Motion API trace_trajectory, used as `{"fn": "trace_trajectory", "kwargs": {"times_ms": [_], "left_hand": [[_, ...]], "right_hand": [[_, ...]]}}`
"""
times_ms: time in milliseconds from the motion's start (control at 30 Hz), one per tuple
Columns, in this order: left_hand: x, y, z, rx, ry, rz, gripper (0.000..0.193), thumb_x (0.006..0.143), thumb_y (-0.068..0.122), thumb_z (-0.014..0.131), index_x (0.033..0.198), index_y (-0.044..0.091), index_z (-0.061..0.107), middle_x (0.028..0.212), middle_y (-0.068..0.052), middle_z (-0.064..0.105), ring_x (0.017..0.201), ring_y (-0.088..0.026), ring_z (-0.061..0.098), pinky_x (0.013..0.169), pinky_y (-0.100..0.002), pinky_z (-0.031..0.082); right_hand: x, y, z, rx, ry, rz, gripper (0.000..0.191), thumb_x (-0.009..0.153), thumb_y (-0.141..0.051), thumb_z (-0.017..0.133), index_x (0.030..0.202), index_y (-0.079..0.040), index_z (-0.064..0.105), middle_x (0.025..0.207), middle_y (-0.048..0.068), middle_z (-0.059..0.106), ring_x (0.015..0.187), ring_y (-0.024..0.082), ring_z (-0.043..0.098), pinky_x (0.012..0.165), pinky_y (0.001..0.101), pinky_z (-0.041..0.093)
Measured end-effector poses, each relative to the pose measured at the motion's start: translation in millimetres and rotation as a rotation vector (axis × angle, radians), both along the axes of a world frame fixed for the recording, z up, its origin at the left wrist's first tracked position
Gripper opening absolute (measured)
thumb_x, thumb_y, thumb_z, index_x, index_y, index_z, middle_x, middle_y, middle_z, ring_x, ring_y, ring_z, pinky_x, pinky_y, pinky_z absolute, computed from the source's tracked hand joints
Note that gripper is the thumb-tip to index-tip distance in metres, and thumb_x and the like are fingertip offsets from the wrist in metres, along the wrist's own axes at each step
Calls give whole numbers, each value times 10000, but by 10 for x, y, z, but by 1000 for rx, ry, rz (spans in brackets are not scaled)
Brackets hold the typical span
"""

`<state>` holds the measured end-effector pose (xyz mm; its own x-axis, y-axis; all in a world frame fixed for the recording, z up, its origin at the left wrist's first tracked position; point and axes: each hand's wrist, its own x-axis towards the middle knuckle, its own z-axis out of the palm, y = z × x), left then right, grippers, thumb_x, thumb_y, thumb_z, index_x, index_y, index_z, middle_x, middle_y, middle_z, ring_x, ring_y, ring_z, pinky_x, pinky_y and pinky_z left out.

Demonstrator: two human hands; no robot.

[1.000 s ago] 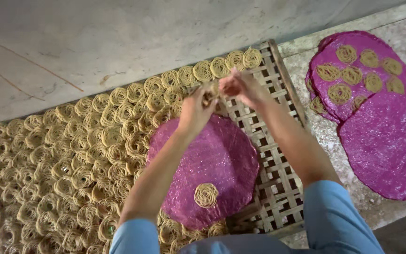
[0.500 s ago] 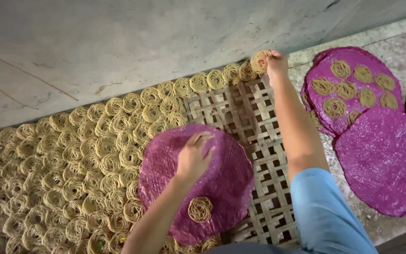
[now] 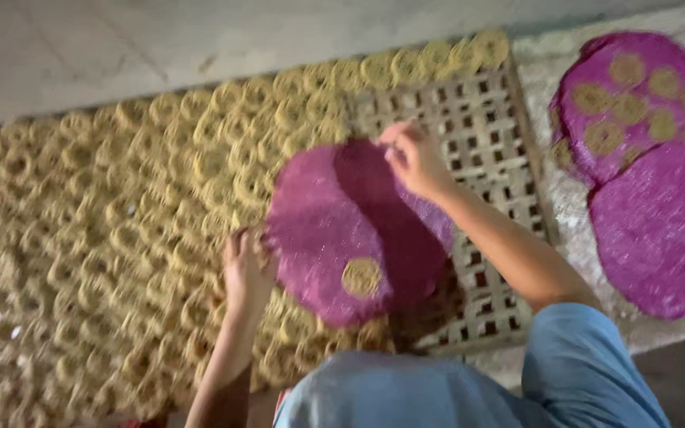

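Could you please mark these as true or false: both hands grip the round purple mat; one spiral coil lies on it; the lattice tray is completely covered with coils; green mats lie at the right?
1. Both hands grip the round purple mat: true, left hand at its left edge, right hand at its top.
2. One spiral coil lies on it: true.
3. The lattice tray is completely covered: false, its right part is bare.
4. Green mats at right: false, the side mats are purple.

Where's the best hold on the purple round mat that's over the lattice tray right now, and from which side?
Grip the purple mat by its thin rim at opposite edges: left hand at the left edge, right hand at the upper right. It is flat, wide and floppy-looking, and one yellow coil lies on it, so two level edge holds probably keep it from sagging.
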<state>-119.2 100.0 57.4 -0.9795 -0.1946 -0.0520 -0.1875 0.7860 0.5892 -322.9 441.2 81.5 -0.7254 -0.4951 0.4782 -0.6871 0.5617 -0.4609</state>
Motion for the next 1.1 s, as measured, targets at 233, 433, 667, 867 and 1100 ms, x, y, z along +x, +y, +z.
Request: {"fn": "trace_trajectory", "kwargs": {"times_ms": [233, 433, 667, 867, 1100], "left_hand": [[-115, -43, -225, 88, -24, 8, 609, 937, 103, 756, 1463, 25, 458, 1445, -262, 452, 959, -352, 717, 801, -403, 640], [-149, -17, -57, 72, -210, 11, 606, 901, 83, 709, 1461, 147, 486, 1470, -150, 461, 917, -321, 713, 705, -391, 639], [-180, -33, -99, -65, 14, -68, 608, 837, 132, 768, 1402, 131, 545, 1339, -178, 589, 1126, -378, 644, 897, -467, 560], [-249, -40, -286, -92, 46, -82, 594, 806, 142, 752, 1369, 113, 565, 1374, -185, 583, 1250, -361, 596, 1035, -418, 506], [-258, -8, -224, -127, -8, -79, 623, 849, 120, 734, 1438, 142, 530, 1481, -217, 517, 1334, -381, 537, 1056, -428, 485]], "right_hand": [[1869, -521, -123, 347, -260, 365, 295, 984, -159, 644, 1264, -66, 654, 1363, 75, 591, 1136, 267, 653, 924, 399, 592], [1948, -512, -278, 744, -141, 224, 509, 867, -25, 623, 1374, 12, 628, 1294, 161, 566, 1200, 320, 563, 906, 406, 566], [1627, -492, 97, 790, -738, 314, 197, 850, -105, 724, 1044, -97, 694, 1066, 32, 621, 1143, 222, 559, 1040, 368, 519], [785, -122, 412, -83, -1280, 93, 152, 939, -174, 658, 1069, -114, 710, 1137, 48, 739, 1108, 209, 680, 1037, 369, 506], [-677, -549, 120, -486, -701, -183, 169, 962, -89, 737, 1129, -68, 740, 1003, 62, 755, 869, 171, 702, 788, 296, 586]]}}
